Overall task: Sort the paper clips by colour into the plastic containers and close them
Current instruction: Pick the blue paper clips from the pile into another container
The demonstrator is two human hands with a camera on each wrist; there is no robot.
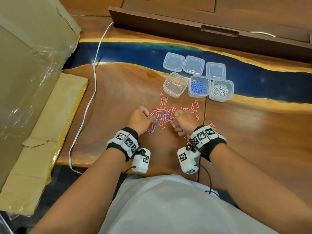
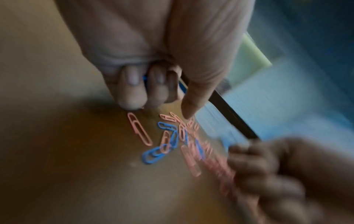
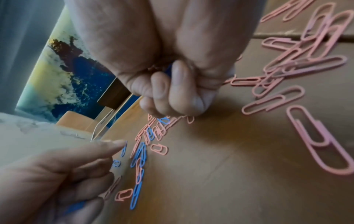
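Observation:
A scatter of pink paper clips (image 1: 168, 114) with a few blue paper clips (image 1: 154, 126) among them lies on the wooden table. My left hand (image 1: 145, 115) hovers at the pile's left edge, fingers curled round blue clips (image 2: 145, 78). My right hand (image 1: 177, 119) sits at the pile's right side as a fist, with a bit of blue (image 3: 168, 70) showing between its fingers. Behind the pile stand three open containers: an empty one (image 1: 174, 85), one with blue clips (image 1: 199, 86) and one with white clips (image 1: 221, 90). Three lids (image 1: 193, 65) lie behind them.
A white cable (image 1: 94, 81) runs down the table's left side. Cardboard (image 1: 33, 65) stands off the left edge. A dark wooden tray (image 1: 202, 27) lies at the back, behind a blue resin strip (image 1: 128, 51). More pink clips (image 3: 318, 141) lie to the right of my right hand.

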